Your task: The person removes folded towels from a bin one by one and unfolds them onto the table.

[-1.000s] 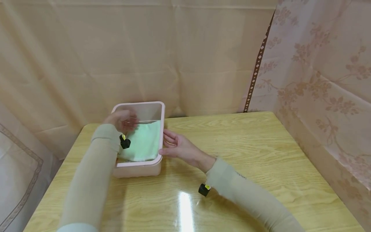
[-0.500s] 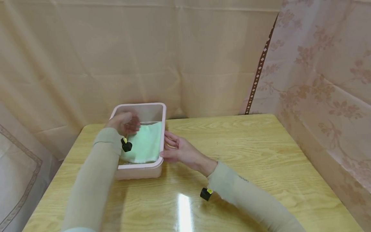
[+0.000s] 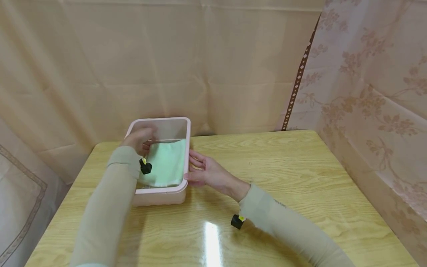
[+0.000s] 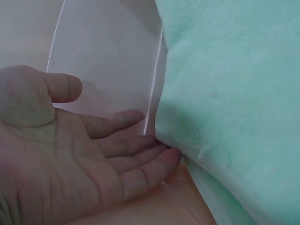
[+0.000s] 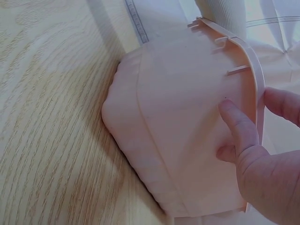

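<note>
L fingers [image 4: 150, 173] are held loosely extended, close together at the tips' end, thumb set apart; the edge of the cloth [image 3: 168, 163] is met by the tips, w/o any visible grip. By the R hand [image 3: 213, 174] the bin's rim is held lightly at the R side, thumb near the front corner, other fingers spread along the outer wall.

Most of the bkgd is taken up by a plain drape [image 3: 166, 63], w/ a flowered one [image 3: 377, 111] hung at R. In front, the table [image 3: 283, 163] is seen, wood-grained. Toward its back L the bin [image 3: 158, 200] is stood upright, open side up. Inside, the green cloth is laid approx. flat, a gap left at the back wall; what's under it can't be told. Over the bin's L side the L hand [image 3: 136, 140] is reached in, betw. cloth and L wall.

Step in hand, as judged: cloth being tidied in the bin, i.e. L edge tucked or straightened; lifting out can't be ruled out. For the next move, the R hold should be kept so the bin isn't shifted, and the L tips slid along the edge; if a pinch is wanted, the thumb must be brought over. Bunching is prob. risked by a hard push. At that edge a fold is shown, plus a loose thread [image 4: 201, 152].
</note>
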A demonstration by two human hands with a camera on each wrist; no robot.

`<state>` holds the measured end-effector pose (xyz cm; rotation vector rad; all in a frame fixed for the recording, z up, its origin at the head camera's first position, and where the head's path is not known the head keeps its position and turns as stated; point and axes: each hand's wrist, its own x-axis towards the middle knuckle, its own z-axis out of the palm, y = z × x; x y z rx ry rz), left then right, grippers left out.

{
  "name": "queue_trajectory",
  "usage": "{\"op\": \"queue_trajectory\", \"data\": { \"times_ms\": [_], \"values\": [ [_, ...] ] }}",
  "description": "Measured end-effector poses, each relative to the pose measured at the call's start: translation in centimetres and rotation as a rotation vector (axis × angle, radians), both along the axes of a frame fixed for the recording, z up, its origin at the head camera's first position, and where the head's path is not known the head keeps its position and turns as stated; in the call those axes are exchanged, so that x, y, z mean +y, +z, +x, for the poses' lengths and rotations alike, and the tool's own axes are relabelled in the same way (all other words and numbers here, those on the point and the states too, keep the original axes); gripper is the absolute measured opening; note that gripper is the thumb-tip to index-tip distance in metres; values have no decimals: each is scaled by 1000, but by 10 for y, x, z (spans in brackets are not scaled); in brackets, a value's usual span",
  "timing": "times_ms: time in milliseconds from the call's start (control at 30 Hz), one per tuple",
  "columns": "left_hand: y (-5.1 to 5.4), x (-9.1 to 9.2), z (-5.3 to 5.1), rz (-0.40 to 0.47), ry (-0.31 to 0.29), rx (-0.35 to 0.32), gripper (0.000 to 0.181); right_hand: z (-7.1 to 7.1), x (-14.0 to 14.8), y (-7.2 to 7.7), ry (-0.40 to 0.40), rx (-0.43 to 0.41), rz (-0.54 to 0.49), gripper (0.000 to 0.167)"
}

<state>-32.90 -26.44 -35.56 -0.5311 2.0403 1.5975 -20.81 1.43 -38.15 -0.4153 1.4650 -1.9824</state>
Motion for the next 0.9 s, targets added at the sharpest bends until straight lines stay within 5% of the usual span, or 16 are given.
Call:
{"op": "queue_trajectory", "data": {
  "times_ms": [167,433,667,900],
  "values": [
    [2,-1,-1,6,-42,-62,72,-1,1,1,4,5,2,84],
    [4,-2,3,-154,-105,-1,17,-1,1,-1,6,8,-1,84],
    [2,0,4,-224,-246,3,21,1,1,-1,12,2,-15,85],
    [-2,0,4,-187,-212,62,23,2,1,0,10,-1,-4,82]
  ]
}}
